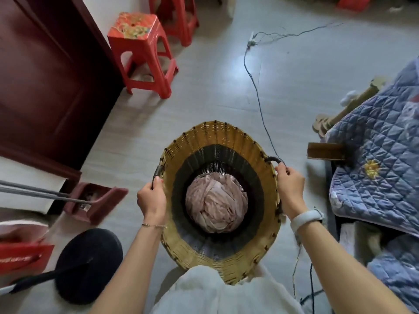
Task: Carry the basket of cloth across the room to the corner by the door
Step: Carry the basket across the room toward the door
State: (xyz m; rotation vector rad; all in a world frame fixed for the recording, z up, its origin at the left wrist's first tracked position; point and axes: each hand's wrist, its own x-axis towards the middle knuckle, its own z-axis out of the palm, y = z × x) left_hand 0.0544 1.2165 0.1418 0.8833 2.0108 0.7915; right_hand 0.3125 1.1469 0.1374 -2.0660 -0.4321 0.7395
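Centre of frame: one woven basket (221, 141) holding one bundle of pink cloth (216, 206). The left hand (151, 199) is curled around the left handle (158, 173); the right hand (290, 189) pinches the right handle (275, 160). Whether the basket is off the floor cannot be told. Likely hazards: one cable (256, 85) trailing across the floor right of centre could snag a foot; two red stools (141, 53), upper left beside the dark door (45, 71), narrow the approach, as does one black round stand base (89, 264), lower left.
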